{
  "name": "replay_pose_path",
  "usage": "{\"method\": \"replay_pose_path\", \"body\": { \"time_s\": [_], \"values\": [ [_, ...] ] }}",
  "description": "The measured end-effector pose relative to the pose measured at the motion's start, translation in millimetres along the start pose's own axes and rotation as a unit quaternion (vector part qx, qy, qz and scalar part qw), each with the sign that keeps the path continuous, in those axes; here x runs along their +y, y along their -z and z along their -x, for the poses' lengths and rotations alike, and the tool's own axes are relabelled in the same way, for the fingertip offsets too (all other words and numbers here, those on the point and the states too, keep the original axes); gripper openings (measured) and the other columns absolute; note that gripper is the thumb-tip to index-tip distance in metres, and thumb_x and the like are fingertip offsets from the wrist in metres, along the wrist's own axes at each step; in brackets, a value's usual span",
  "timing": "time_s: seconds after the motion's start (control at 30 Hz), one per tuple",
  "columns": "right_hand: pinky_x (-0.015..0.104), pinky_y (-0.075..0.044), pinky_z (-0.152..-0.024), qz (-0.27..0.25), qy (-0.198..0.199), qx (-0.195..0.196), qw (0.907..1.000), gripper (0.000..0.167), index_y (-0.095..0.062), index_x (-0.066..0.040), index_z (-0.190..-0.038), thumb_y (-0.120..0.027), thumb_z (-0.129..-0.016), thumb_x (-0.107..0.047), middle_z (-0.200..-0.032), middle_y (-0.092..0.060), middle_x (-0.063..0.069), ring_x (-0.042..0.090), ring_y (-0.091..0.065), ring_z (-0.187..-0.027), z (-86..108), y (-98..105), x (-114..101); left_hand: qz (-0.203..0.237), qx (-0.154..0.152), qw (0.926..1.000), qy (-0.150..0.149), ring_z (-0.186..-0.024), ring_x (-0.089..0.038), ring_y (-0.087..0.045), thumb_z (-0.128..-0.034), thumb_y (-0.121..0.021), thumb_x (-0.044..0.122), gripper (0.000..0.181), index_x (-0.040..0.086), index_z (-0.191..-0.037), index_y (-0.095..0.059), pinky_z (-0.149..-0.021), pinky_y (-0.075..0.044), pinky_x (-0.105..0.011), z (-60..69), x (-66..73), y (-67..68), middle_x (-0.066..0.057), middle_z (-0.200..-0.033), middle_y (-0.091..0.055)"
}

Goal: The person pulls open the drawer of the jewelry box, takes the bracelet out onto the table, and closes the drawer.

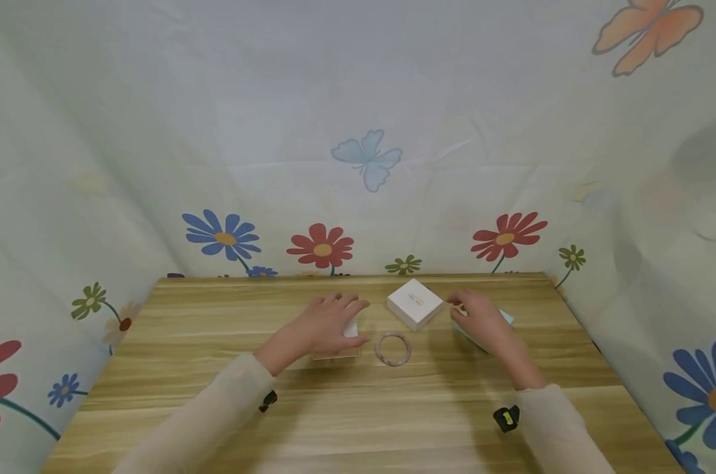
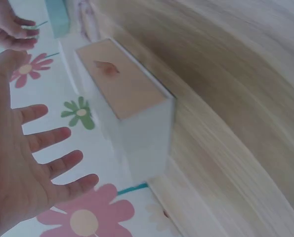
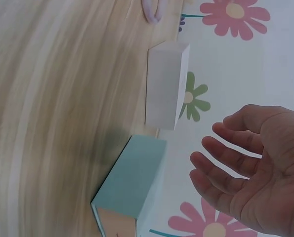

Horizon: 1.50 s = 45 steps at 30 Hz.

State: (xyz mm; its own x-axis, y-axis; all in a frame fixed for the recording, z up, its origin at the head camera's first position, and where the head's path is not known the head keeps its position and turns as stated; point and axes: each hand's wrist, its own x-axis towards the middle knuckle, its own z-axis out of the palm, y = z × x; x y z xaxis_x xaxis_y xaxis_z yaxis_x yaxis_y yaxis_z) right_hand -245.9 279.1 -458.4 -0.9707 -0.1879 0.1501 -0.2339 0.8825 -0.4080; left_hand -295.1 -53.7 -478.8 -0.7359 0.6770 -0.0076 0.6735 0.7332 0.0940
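My left hand hovers with spread fingers over a white box, covering much of it in the head view. The left wrist view shows that box's tan side, which has a small notch or tab, and a gap between it and the hand. My right hand, fingers loosely bent and holding nothing, is above a pale teal box. The right wrist view shows them apart. Between the hands lies a pale lilac bangle, flat on the wooden table.
A square white box with small lettering on top sits behind the bangle, near the table's back edge. A hanging cloth printed with flowers and butterflies surrounds the back and sides. Small black devices show by both wrists.
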Motion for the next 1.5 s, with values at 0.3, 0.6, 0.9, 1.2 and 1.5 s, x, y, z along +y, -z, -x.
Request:
{"method": "replay_pose_path", "body": {
  "time_s": [0.3,0.6,0.9,1.2,1.5],
  "values": [
    [0.052,-0.055,-0.084,0.002,0.011,0.025,0.9996,0.025,-0.069,0.005,-0.116,-0.063,-0.095,-0.006,-0.110,-0.071,0.020,0.037,-0.067,-0.097,5.7,-0.9,17.6,0.028,-0.010,0.9995,-0.010,-0.143,-0.036,-0.037,-0.0925,-0.047,0.076,0.085,0.023,-0.158,-0.036,-0.110,-0.036,-0.061,-27.4,21.8,7.1,-0.008,-0.160,-0.038],
    [0.052,-0.055,-0.084,-0.001,0.016,0.008,0.9998,0.022,-0.070,0.006,-0.114,-0.065,-0.095,-0.005,-0.109,-0.071,0.021,0.038,-0.068,-0.095,10.0,-0.4,24.4,0.030,-0.008,0.9995,0.006,-0.140,-0.033,-0.040,-0.0935,-0.052,0.071,0.084,0.021,-0.159,-0.035,-0.107,-0.042,-0.056,-57.9,35.3,2.8,-0.007,-0.158,-0.039],
    [0.051,-0.055,-0.084,-0.007,-0.019,-0.009,0.9997,0.023,-0.070,0.005,-0.115,-0.066,-0.096,-0.007,-0.108,-0.069,0.019,0.036,-0.066,-0.096,14.3,-2.8,33.1,0.057,-0.014,0.9981,0.017,-0.138,-0.034,-0.041,-0.0947,-0.052,0.070,0.085,0.020,-0.160,-0.032,-0.107,-0.041,-0.055,-81.5,51.5,-5.9,-0.005,-0.159,-0.037],
    [0.053,-0.054,-0.085,-0.019,-0.015,-0.004,0.9997,0.025,-0.068,0.006,-0.116,-0.064,-0.096,-0.008,-0.109,-0.070,0.020,0.040,-0.066,-0.099,13.7,-2.6,32.1,0.091,-0.052,0.9933,0.048,-0.137,-0.036,-0.042,-0.0925,-0.060,0.066,0.084,0.018,-0.157,-0.036,-0.109,-0.037,-0.056,-99.4,66.0,-13.5,-0.010,-0.156,-0.039],
    [0.051,-0.056,-0.083,-0.045,-0.012,-0.007,0.9989,0.024,-0.068,0.007,-0.116,-0.062,-0.097,-0.005,-0.110,-0.071,0.020,0.034,-0.069,-0.095,12.6,-12.3,34.4,0.019,-0.014,0.9966,0.079,-0.121,-0.029,-0.053,-0.0927,-0.059,0.067,0.075,0.014,-0.145,-0.049,-0.096,-0.048,-0.043,-107.8,77.5,-23.0,-0.009,-0.133,-0.056]
  ]
}}
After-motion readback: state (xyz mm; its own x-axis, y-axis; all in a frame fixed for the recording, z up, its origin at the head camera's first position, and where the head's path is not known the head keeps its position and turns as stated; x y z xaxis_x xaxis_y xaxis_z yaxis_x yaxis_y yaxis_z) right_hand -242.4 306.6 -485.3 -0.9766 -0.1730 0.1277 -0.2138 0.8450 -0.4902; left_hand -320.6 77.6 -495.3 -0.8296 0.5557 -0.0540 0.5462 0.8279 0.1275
